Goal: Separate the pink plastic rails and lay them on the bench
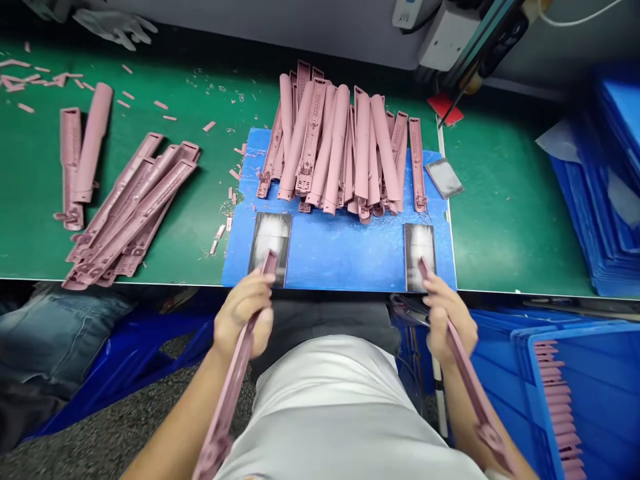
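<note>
My left hand (pixel 245 315) grips a long pink moulded plastic part (pixel 231 393), and its upper tip rests against a grey abrasive pad (pixel 271 248). My right hand (pixel 448 321) grips a matching pink part (pixel 473 393), with its tip on a second abrasive pad (pixel 419 257). Both pads lie on the front of a blue corrugated plastic sheet (pixel 340 260). Behind them, a heap of similar pink parts (pixel 335 150) lies across the sheet's far half. My fingers hide the middle of each held part.
More pink parts (pixel 130 213) lie on the green bench mat (pixel 200 257), among pink scraps (pixel 35 83). A blue crate (pixel 585 407) holding pink parts stands at lower right. Stacked blue sheets (pixel 595 200) lie at right, and a white glove (pixel 115 23) lies at the far left.
</note>
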### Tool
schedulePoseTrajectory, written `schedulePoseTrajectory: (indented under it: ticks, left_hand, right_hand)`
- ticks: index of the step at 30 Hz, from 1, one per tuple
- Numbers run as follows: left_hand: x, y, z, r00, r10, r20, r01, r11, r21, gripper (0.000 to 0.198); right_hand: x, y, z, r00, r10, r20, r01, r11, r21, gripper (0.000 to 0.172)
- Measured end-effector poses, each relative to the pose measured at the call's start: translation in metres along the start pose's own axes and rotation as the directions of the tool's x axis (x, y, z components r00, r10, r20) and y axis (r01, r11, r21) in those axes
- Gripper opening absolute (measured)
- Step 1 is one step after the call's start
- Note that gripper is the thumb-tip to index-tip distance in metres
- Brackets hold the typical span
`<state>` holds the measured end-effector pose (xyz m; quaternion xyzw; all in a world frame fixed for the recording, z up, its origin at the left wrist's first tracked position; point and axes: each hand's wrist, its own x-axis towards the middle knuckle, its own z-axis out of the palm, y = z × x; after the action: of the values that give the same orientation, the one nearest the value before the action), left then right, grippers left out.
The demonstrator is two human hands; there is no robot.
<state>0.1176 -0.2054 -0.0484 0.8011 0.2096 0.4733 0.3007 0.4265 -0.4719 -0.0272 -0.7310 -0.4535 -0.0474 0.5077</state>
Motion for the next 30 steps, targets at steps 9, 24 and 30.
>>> schedulePoseTrajectory:
  ticks: [9, 24, 30]
  left_hand:
    - [0.115, -0.003, 0.026, 0.931, 0.315, -0.186, -0.308, 0.949, 0.067, 0.032]
    - [0.22, -0.021, 0.086, 0.853, -0.039, 0.52, -0.164, 0.926, 0.339, 0.061]
    - [0.14, -0.091, -0.082, 0.923, -0.349, 0.163, 0.188, 0.777, 0.601, 0.061]
  right_hand:
    - [0.124, 0.007, 0.013, 0.936, -0.25, -0.247, 0.246, 0.968, -0.051, 0.039]
    - [0.308, 0.017, 0.116, 0.783, -0.204, 0.587, 0.397, 0.891, -0.22, 0.042]
    - [0.238, -0.034, 0.082, 0.915, -0.247, 0.32, 0.305, 0.941, -0.146, 0.038]
